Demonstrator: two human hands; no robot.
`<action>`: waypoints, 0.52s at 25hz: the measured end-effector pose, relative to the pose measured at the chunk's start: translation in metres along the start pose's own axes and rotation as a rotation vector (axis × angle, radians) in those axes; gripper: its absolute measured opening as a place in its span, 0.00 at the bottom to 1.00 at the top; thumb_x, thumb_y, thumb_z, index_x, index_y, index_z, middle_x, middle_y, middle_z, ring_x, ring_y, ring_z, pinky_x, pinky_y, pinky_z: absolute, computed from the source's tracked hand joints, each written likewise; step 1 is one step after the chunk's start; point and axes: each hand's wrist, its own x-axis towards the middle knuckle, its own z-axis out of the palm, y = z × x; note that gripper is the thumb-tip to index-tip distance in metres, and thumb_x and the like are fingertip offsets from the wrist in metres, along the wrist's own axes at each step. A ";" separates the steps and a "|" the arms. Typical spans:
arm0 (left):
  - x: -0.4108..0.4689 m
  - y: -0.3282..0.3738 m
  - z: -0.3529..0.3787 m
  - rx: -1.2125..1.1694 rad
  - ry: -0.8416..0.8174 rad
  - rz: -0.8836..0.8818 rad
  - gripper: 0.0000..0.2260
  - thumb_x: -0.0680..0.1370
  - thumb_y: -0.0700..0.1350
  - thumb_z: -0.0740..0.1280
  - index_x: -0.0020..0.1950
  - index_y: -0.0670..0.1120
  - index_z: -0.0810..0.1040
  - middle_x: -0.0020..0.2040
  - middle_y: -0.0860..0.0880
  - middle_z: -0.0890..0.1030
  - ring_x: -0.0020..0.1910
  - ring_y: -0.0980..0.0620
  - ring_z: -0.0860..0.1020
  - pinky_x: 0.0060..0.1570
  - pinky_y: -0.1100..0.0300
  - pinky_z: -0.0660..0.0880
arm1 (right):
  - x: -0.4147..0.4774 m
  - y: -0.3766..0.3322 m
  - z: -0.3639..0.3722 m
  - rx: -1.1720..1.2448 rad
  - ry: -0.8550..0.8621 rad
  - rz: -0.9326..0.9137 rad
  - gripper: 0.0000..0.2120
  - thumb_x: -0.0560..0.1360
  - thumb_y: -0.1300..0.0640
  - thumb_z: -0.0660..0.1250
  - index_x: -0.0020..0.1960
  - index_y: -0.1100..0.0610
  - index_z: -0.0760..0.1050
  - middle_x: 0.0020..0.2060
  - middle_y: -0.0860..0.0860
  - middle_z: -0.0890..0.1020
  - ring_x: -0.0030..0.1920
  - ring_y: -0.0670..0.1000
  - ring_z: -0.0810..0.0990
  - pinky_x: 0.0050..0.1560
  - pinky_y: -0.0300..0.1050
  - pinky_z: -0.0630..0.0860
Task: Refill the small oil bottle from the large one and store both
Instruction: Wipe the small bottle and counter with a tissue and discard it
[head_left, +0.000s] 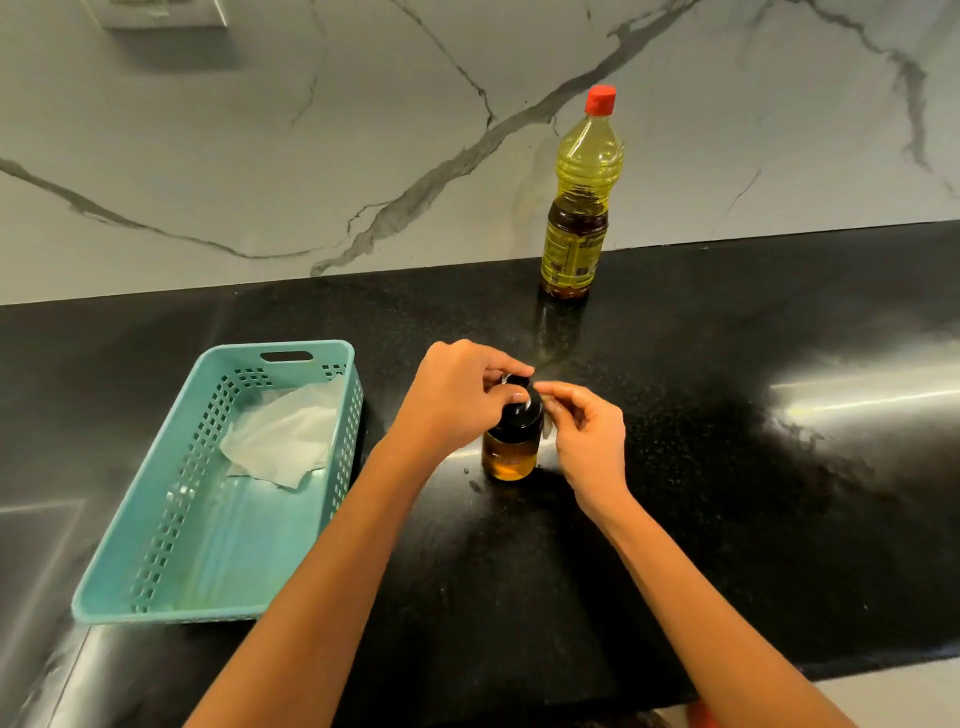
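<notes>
A: Small oil bottle (509, 452)?
B: Upright on the desk (727, 467), centre. My left hand (457, 395) grips its black cap (522, 413) from above. Right hand (587, 431) is curled, fingertips at the cap's right edge; whether it pinches, can't tell.
A: Large bottle (579, 208)?
B: Far, by the wall, capped. Teal basket (171, 499) is on the left.

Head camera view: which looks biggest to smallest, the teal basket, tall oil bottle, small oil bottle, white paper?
1. teal basket, also nearest the camera.
2. tall oil bottle, farthest away.
3. white paper, close to that bottle in area, so unsure.
4. small oil bottle, top covered.
</notes>
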 end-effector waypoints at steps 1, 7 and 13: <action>-0.001 0.000 0.003 -0.012 0.029 -0.007 0.11 0.72 0.41 0.71 0.53 0.48 0.82 0.48 0.48 0.84 0.47 0.55 0.82 0.51 0.67 0.75 | 0.008 -0.004 -0.002 0.014 -0.053 -0.036 0.14 0.74 0.70 0.63 0.46 0.52 0.80 0.43 0.44 0.82 0.47 0.41 0.81 0.52 0.34 0.76; -0.010 -0.003 0.019 -0.100 0.201 -0.054 0.13 0.70 0.38 0.72 0.52 0.50 0.82 0.46 0.56 0.81 0.46 0.69 0.77 0.46 0.79 0.71 | 0.025 0.030 -0.009 -0.102 -0.373 0.063 0.14 0.76 0.70 0.60 0.55 0.58 0.79 0.49 0.50 0.82 0.53 0.46 0.79 0.59 0.48 0.75; -0.016 -0.007 0.040 -0.208 0.375 -0.099 0.13 0.69 0.44 0.70 0.53 0.52 0.80 0.47 0.60 0.81 0.49 0.62 0.81 0.54 0.63 0.77 | 0.045 0.014 -0.008 0.194 -0.495 0.037 0.19 0.72 0.76 0.58 0.52 0.59 0.79 0.47 0.50 0.83 0.51 0.44 0.81 0.54 0.36 0.75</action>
